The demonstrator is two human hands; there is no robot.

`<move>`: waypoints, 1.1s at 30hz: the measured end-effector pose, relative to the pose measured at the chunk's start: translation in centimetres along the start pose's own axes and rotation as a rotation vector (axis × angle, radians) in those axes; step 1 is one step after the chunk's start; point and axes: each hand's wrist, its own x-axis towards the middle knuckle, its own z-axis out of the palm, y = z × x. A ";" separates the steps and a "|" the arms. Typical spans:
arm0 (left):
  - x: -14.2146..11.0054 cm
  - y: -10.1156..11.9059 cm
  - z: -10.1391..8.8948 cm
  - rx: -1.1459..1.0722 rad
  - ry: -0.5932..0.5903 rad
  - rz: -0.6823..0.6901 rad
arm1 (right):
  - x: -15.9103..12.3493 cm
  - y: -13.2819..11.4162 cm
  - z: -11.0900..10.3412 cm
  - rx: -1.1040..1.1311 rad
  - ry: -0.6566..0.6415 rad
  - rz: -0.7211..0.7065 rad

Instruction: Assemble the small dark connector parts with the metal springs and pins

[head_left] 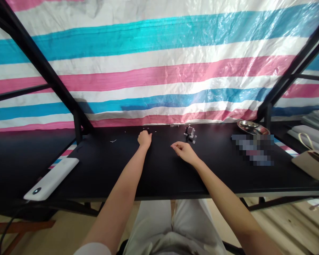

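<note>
My left hand (145, 139) is closed at the far part of the black table (159, 177). Small dark pieces with round ends (146, 129) show just beyond its knuckles; whether the fingers grip them is hidden. To its right, my right hand (184, 151) hovers over or rests on the tabletop with thumb and fingertips pressed together. Anything in that pinch is too small to make out. Just beyond the right hand lies a small cluster of clear and black pieces (190, 135). A row of tiny whitish pieces (174, 125) sits near the back edge.
A white oblong device (51, 179) lies at the left edge. On the right are a shiny metal dish (253, 127), a pixelated flat item (252, 150) and a beige pouch (312, 163). Thin white scraps (113, 141) lie left. Black frame bars (55, 81) slant before a striped sheet (159, 46).
</note>
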 end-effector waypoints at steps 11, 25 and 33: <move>-1.0 -0.2 -0.8 0.009 -0.014 0.022 | -0.2 -0.3 -0.4 -0.034 0.042 -0.091; -7.7 8.3 1.0 -0.219 -0.172 0.816 | 1.5 0.6 -8.0 0.037 0.800 -0.181; -7.7 11.4 2.8 -0.095 -0.249 0.794 | 2.9 2.6 -11.0 -0.157 0.703 -0.150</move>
